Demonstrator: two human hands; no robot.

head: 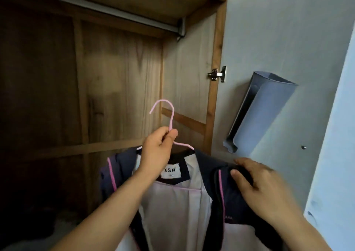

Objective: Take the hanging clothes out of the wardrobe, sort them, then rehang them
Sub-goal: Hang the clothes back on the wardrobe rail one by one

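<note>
Closest in, the navy jacket [207,175] with pink piping and a pale lining hangs open, label reading XSN, right under both hands. The right hand [257,181] is pinching the jacket's right shoulder, fingers curled over the dark fabric. A bit farther, the left hand [157,148] is closed around the neck of the pink hanger [169,116], hook poking up above the fist. Behind all that sits the open wooden wardrobe [123,73], its metal rail [119,12] up top, bare in the part that shows.
</note>
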